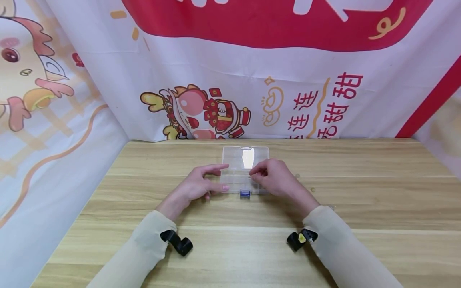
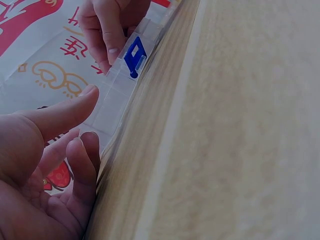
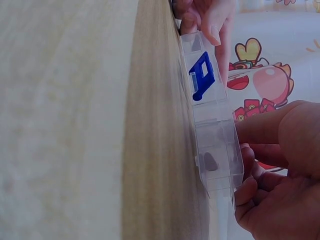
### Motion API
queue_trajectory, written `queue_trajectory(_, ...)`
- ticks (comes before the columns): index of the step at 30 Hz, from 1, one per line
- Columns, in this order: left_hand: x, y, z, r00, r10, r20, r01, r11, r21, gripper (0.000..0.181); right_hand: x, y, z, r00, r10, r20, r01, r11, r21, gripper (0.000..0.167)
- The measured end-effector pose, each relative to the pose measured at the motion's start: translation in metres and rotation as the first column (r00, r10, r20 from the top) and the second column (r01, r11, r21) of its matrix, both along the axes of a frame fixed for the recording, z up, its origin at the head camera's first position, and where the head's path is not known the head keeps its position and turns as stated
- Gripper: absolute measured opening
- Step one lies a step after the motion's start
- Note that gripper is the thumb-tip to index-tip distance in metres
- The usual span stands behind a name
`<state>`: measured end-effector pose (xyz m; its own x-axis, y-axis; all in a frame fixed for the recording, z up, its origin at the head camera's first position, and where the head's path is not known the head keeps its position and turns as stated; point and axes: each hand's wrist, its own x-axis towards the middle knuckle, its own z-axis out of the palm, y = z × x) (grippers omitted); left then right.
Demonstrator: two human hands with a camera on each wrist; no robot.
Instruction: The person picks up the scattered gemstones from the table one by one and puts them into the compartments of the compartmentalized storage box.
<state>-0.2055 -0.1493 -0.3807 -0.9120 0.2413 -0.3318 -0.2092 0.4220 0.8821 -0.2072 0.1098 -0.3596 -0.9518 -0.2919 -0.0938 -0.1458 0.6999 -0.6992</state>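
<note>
A clear plastic compartment box (image 1: pixel 235 179) lies on the table with its transparent lid (image 1: pixel 234 156) raised at the back. A blue latch (image 1: pixel 245 193) sits at its front edge. My left hand (image 1: pixel 198 183) is at the box's left end, index finger and thumb extended along it. My right hand (image 1: pixel 275 176) reaches over the right part, fingertips brought together at the compartments. Whether they pinch something small is hidden. In the right wrist view, a small dark piece (image 3: pixel 211 161) shows through the wall of an end compartment.
Several small pale pieces lie right of the box, among them a yellowish one (image 1: pixel 312 189) and a clear one (image 1: pixel 332 207) near the right sleeve. Behind the wooden table (image 1: pixel 245 248) hangs a printed cloth (image 1: pixel 201 60).
</note>
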Motion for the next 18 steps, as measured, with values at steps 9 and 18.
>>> queue_trajectory(9, 0.0, 0.0, 0.001, 1.0, 0.002, 0.004, -0.002, 1.0, -0.002, 0.065, 0.002, 0.004, 0.001, 1.0, -0.005, 0.0, 0.005, 1.0, -0.018, 0.015)
queue_trajectory(18, 0.001, 0.0, 0.001, 1.0, 0.004, 0.001, -0.004, 1.0, -0.003, 0.066, -0.001, 0.014, 0.005, 1.0, 0.017, -0.002, -0.017, 0.996, -0.087, 0.015)
